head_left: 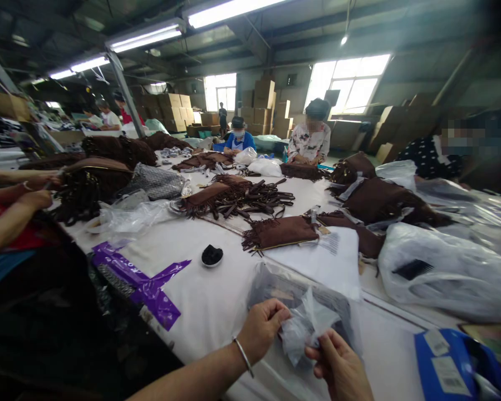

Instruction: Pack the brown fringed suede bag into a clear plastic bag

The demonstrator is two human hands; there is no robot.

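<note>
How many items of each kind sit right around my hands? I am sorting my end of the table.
Clear plastic bag, held by left hand and right hand: 1
Brown fringed pouch: 1
Small dish of black bits: 1
Purple tape strip: 1
Blue box: 1
Total: 5

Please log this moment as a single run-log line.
left hand: pinches crumpled plastic wrap | right hand: pinches same wrap | surface: white table | nearby: fringed brown bag

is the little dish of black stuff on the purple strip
No, the small dish sits on the white table, apart from and to the right of the purple strip.
</note>
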